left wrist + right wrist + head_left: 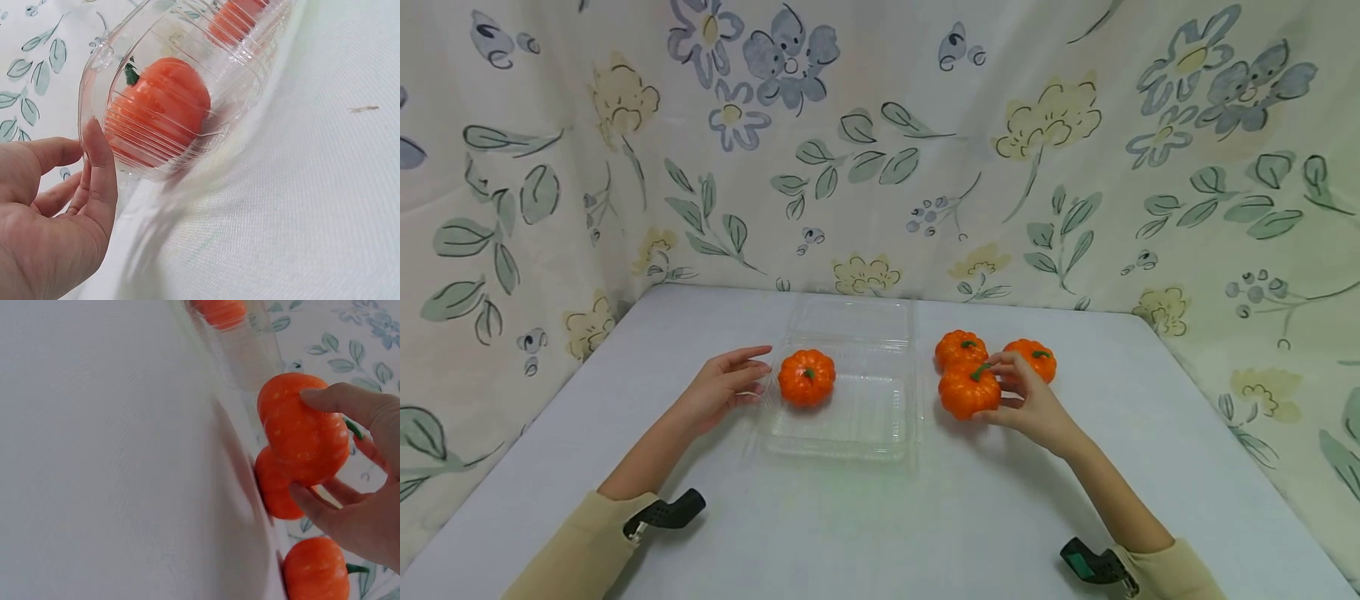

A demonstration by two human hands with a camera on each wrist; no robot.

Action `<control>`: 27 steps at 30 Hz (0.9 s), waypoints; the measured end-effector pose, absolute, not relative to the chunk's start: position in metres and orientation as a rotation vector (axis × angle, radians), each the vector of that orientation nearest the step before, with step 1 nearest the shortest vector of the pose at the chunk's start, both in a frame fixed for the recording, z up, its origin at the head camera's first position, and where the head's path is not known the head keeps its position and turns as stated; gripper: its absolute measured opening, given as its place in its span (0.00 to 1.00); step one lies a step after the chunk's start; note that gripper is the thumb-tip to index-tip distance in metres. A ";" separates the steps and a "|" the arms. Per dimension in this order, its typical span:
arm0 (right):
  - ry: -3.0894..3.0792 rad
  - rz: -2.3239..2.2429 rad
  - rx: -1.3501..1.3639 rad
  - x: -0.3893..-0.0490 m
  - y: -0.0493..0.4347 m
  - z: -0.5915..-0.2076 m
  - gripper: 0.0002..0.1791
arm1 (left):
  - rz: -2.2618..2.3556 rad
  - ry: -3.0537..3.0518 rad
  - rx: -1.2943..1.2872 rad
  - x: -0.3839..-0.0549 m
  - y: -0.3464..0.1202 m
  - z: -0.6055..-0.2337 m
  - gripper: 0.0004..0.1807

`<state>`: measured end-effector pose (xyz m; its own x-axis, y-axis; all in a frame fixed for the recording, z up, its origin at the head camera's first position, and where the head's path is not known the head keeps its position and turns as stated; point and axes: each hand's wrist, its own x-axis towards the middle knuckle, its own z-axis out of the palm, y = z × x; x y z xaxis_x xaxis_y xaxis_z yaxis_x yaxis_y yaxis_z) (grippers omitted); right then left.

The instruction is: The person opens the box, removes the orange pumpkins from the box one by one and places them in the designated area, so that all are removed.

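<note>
My right hand (pixel 1026 408) grips a small orange pumpkin (pixel 967 392) with a green stem, thumb and fingers spread round its side. It overlaps another pumpkin (pixel 958 343) behind it in the head view; a third pumpkin (pixel 1039 358) sits just beyond the fingers. My left hand (pixel 718 387) is beside a clear plastic clamshell box (pixel 850 437), fingers extended and fingertips right at its rim. Inside the box's left side sits one pumpkin (pixel 807 377), stem up. Through the ribbed wall, the left wrist view shows this pumpkin (pixel 159 106) too.
The box's clear lid (pixel 853 321) lies folded back behind it. All stands on a white-covered table (pixel 850 533). A flower-patterned curtain (pixel 880 200) hangs along the back and sides. Each sleeve has a dark wrist device, on the left (pixel 666 510) and right (pixel 1093 562).
</note>
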<state>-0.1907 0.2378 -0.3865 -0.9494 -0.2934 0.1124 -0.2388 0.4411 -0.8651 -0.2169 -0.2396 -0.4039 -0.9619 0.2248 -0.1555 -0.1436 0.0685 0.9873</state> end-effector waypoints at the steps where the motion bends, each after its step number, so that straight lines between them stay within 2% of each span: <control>1: 2.620 -1.561 -0.485 -0.191 0.238 -0.388 0.38 | 1.975 2.082 0.080 -0.217 -0.240 -0.404 0.34; 27: 2.630 -1.527 -0.484 -0.198 0.243 -0.408 0.38 | 1.974 2.082 0.090 -0.217 -0.240 -0.405 0.34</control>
